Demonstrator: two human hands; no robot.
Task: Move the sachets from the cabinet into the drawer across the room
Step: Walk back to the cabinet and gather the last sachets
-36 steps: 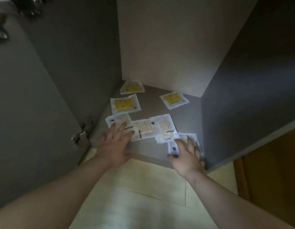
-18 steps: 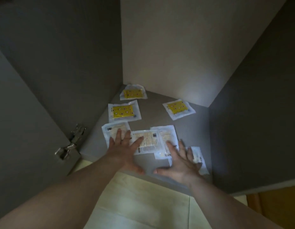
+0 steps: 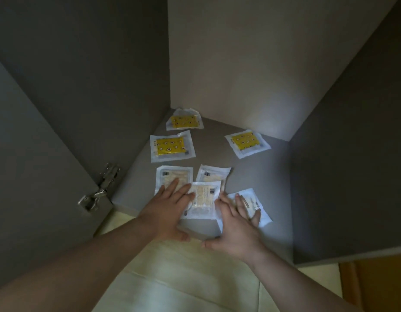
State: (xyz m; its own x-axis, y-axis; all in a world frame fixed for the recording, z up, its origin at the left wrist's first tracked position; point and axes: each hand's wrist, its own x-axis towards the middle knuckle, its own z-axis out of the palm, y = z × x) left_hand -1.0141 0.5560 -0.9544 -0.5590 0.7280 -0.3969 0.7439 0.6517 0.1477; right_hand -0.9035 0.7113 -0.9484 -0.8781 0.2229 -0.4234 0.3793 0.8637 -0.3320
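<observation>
Sachets on the cabinet floor are pinned under the flat, ungripping left hand and right hand, likely to be slid together; yellow ones lie beyond both hands.

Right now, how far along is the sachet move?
Barely begun. Done: the cabinet door stands open. In hand: the left hand and right hand press flat on the pale sachets, seemingly gathering them. Left: all seven, including three yellow sachets, lie on the shelf, none lifted.

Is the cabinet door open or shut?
Open: the door stands swung out left on its hinge, and the cabinet floor with sachets shows.
</observation>
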